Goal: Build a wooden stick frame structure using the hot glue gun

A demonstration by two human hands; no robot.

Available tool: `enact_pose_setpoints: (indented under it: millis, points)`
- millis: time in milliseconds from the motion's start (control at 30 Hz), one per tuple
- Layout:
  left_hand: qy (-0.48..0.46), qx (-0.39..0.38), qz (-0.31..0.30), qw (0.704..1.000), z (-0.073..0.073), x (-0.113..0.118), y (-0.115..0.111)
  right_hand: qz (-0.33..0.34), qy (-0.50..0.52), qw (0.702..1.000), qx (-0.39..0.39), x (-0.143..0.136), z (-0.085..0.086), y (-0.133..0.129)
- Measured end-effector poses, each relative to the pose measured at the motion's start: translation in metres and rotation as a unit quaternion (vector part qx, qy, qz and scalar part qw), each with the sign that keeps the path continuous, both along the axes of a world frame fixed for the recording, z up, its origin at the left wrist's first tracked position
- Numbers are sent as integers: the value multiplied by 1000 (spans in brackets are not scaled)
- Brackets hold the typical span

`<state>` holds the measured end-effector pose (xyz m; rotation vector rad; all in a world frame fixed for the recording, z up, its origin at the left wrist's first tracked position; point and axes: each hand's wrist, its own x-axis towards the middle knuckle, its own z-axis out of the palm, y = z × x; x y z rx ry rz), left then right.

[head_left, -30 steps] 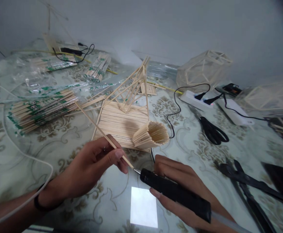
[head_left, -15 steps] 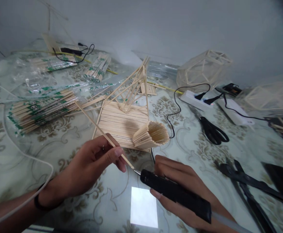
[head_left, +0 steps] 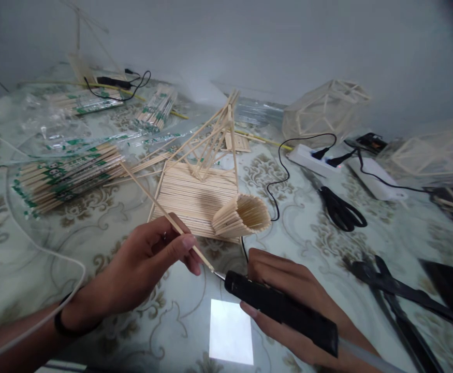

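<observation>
My left hand point(head_left: 148, 264) pinches a thin wooden chopstick point(head_left: 148, 194), which slants from upper left down to the right. In my right hand point(head_left: 296, 295) is a black hot glue gun point(head_left: 280, 305) with a glue stick point(head_left: 362, 357) coming out of its back end. The gun's metal nozzle meets the chopstick's lower tip. Just beyond my hands lies a flat panel of chopsticks point(head_left: 187, 191). On it are a round cup of short sticks point(head_left: 242, 215), tilted toward me, and a pointed frame of sticks point(head_left: 218, 134).
Wrapped chopstick bundles point(head_left: 71, 176) lie at the left. To the right are black-handled scissors point(head_left: 340, 207), black cutters point(head_left: 393, 285) and a white power strip point(head_left: 315, 158) with plugged-in cords. Stick-framed lampshades point(head_left: 327, 111) stand behind. A white cable point(head_left: 55, 251) crosses my left forearm.
</observation>
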<state>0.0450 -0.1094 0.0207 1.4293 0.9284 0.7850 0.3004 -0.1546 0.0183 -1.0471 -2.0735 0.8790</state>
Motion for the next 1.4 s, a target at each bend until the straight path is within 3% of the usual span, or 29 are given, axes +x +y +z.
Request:
enact_pose_setpoints:
  millis: [333,433,500,567,633,667,700,800,900,1000,1100,1267,1400]
  points:
    - [-13,-22,-1,1000,-2,-1,0,22,-31,999,-24,-1,9,2]
    - [-37,-43,3,998,-3,-3,0,23,-51,998,-29,9,12,2]
    - [-55,-56,7,997,-5,-5,0,-23,-71,997,-11,30,17,3]
    - [-61,-63,14,996,-6,-6,0,-152,-109,981,53,60,21,5]
    - [-53,-62,26,996,-8,-7,0,-324,-167,927,85,94,21,11]
    - [-46,-60,32,997,-8,-7,1,-370,-211,901,79,110,20,15]
    - [-40,-56,35,997,-9,-7,1,-389,-256,882,68,124,17,19]
    - [-19,-51,46,997,-8,-7,3,-364,-360,859,29,159,2,34]
    - [1,-55,60,997,-7,-7,4,-345,-385,856,-18,176,-9,42]
    - [13,-51,59,997,-5,-7,3,-352,-378,856,-7,170,-8,44]
    - [10,-35,58,998,-5,-6,3,-355,-363,861,31,140,-4,49]
    - [12,-4,44,999,-6,-4,5,-237,-324,915,22,70,-17,74]
    - [20,17,37,999,-5,-4,6,-201,-322,925,10,45,-31,88]
